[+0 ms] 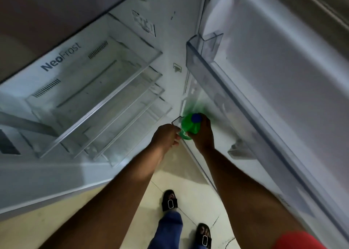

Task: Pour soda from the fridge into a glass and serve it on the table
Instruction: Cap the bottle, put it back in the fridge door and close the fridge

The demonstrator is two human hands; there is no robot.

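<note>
A green soda bottle [188, 125] with a blue cap stands in the lower door shelf [200, 155] of the open fridge. My right hand [203, 133] is wrapped around the bottle's neck and shoulder from the right. My left hand [166, 136] is closed on the corner of that shelf's clear rim, its fingers touching the bottle's left side. The bottle's lower body is hidden inside the shelf and blurred. No glass is in view.
The fridge interior [98, 90] at left holds bare glass shelves. An upper door bin [205, 46] juts out above my hands. The open door [283, 97] fills the right side. My feet in black sandals [170, 201] stand on the pale tiled floor.
</note>
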